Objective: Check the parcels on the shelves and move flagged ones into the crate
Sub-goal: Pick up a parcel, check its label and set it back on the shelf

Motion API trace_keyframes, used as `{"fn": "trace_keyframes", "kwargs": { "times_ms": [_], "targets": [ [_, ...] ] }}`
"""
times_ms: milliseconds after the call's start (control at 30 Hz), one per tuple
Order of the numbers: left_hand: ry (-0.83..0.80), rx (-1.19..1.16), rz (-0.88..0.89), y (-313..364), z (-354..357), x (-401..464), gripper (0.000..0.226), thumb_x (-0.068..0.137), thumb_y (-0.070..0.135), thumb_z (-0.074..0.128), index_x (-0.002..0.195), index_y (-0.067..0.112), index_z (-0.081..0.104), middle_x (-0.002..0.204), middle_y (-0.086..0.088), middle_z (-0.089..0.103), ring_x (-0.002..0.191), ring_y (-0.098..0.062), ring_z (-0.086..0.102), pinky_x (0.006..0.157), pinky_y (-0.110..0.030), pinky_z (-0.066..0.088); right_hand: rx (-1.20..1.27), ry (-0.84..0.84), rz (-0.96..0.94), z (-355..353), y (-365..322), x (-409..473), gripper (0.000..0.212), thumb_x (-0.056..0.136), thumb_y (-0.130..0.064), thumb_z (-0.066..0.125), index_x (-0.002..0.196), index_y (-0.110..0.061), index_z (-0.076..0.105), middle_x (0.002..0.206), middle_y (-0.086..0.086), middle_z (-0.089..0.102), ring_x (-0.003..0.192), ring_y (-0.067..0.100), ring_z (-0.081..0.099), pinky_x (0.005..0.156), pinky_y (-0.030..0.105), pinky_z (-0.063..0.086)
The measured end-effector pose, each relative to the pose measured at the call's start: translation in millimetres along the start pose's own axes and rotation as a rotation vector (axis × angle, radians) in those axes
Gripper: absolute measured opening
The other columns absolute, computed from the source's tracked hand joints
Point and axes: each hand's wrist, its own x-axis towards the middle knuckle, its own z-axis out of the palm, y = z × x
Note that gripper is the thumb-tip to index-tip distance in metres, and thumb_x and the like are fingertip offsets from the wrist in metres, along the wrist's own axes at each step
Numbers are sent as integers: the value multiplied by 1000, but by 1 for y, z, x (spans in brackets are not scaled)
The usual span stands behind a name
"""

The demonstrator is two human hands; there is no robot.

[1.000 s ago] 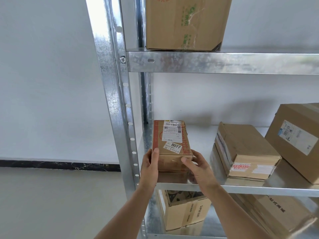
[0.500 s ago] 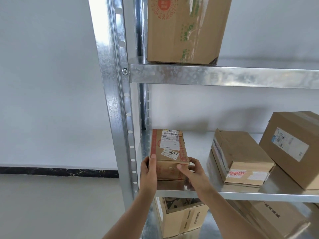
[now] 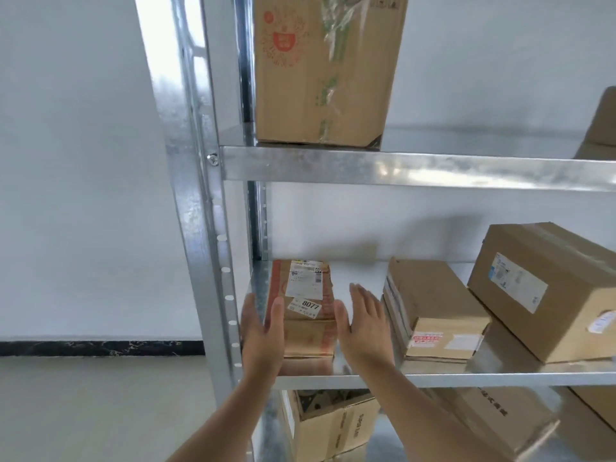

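Parcels fill a metal shelf rack (image 3: 400,168): three boxes sit on the middle shelf, one tall box stands on the upper shelf with the edge of a second at the right border of the frame, and parts of at least three more show on the lowest shelf, though that level is cut off and hard to count. The small parcel (image 3: 303,308) lies at the left end of the middle shelf, low in the centre of the frame, with a white shipping label and a sticker reading "8077". The left hand (image 3: 261,335) and the right hand (image 3: 363,325) flank it with fingers straight and spread, holding nothing; whether they touch its sides cannot be told. Just right of it lies a flat box (image 3: 433,311) with a red-printed sticker, then a larger box (image 3: 546,288) bearing a white label. The tall box (image 3: 326,68) on the upper shelf shows a red round logo and green print, unreadable.
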Motion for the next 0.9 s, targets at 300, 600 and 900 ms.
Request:
{"fn": "trace_keyframes", "kwargs": {
  "times_ms": [300, 600, 900],
  "targets": [
    [76, 931, 567, 25, 53, 4, 71, 105, 65, 8, 166, 30, 12, 175, -1, 3, 162, -22, -2, 131, -48, 4, -431, -51, -202, -75, 62, 26, 73, 99, -61, -5, 164, -31, 3, 172, 3, -15, 156, 29, -22, 123, 58, -12],
    [27, 1049, 561, 85, 163, -74, 67, 106, 63, 10, 163, 32, 26, 173, -10, 16, 160, -30, 11, 128, -48, 8, -373, -41, -253, -163, 153, 30, 65, 107, -53, 16, 164, -30, -5, 172, 2, -13, 156, 30, -21, 123, 57, -11],
    [1, 1113, 526, 82, 222, -93, 61, 108, 57, 17, 164, 40, 2, 175, -7, 3, 162, -25, -3, 130, -47, -4, -335, -125, -281, -171, 204, 32, 68, 101, -55, 1, 164, -30, -6, 172, 2, -14, 156, 34, -19, 123, 61, -8]
  ]
}}
